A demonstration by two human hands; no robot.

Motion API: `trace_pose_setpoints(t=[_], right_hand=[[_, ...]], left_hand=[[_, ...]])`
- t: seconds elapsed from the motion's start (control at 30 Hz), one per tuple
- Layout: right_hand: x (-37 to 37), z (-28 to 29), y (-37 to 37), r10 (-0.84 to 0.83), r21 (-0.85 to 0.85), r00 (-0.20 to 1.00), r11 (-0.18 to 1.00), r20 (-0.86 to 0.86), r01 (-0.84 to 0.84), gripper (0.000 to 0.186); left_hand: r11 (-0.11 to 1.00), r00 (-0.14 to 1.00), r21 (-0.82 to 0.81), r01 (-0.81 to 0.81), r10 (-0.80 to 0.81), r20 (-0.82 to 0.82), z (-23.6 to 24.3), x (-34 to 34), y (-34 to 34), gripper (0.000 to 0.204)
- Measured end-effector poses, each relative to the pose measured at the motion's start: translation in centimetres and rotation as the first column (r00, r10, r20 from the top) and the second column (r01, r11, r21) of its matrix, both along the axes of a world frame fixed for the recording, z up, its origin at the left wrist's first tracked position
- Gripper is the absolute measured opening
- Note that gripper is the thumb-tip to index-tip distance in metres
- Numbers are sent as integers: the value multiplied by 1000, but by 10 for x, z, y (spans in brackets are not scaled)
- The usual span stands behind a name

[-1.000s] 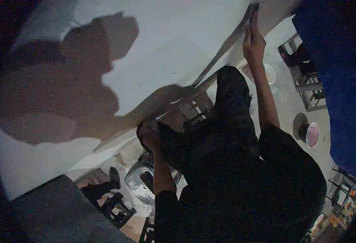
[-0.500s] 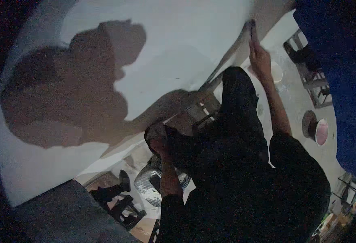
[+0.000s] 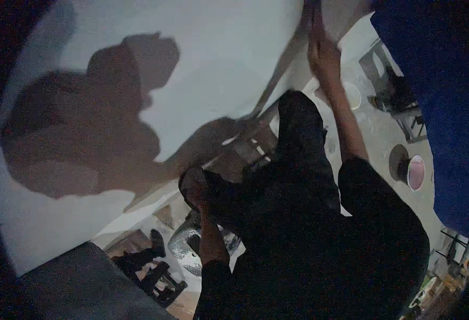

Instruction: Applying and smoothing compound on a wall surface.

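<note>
My right hand [image 3: 326,60] is stretched up and forward beside the edge of a large white surface [image 3: 218,48]. Its fingers are closed around a narrow dark thing [image 3: 314,18], whose kind is too dim and blurred to make out. On my bent left knee rests my left hand [image 3: 196,186], laid flat with its fingers draped over the dark trousers. Shadows of my head and arm fall across the white surface.
A pink-topped round bucket [image 3: 416,173] stands on the floor at right, with a pale round container [image 3: 353,96] farther off. Dark stools [image 3: 162,285] and a silvery textured bundle [image 3: 186,248] lie at lower left. A blue sheet [image 3: 432,80] borders the right.
My right hand has moved up and slightly left along the white surface's edge with the dark thing. My left hand stays on the knee; the whole view has shifted slightly.
</note>
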State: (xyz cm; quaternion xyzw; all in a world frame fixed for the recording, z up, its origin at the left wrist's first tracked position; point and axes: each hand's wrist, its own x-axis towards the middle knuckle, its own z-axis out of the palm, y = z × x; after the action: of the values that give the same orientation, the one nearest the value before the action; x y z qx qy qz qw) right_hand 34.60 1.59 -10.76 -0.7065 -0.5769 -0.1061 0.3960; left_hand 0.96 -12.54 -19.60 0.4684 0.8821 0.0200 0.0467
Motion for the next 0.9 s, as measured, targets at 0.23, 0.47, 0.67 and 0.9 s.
trace_pose_setpoints(t=[0.23, 0.47, 0.67, 0.9], right_hand=[[8, 25, 0, 163, 160, 985, 975, -54, -153, 46], [8, -50, -27, 95, -145, 983, 982, -156, -118, 57], [11, 68, 21, 112, 173, 988, 976, 105, -129, 49], [-11, 17, -4, 137, 253, 991, 958, 4, -133, 46]], left_hand=[[911, 866, -118, 395, -412, -283, -188, -152, -4, 39], [723, 415, 2, 691, -395, -820, -249, -179, -3, 47], [820, 848, 220, 528, -524, -83, -235, -165, -2, 47], [736, 854, 438, 517, -482, -198, -267, -163, -12, 40]])
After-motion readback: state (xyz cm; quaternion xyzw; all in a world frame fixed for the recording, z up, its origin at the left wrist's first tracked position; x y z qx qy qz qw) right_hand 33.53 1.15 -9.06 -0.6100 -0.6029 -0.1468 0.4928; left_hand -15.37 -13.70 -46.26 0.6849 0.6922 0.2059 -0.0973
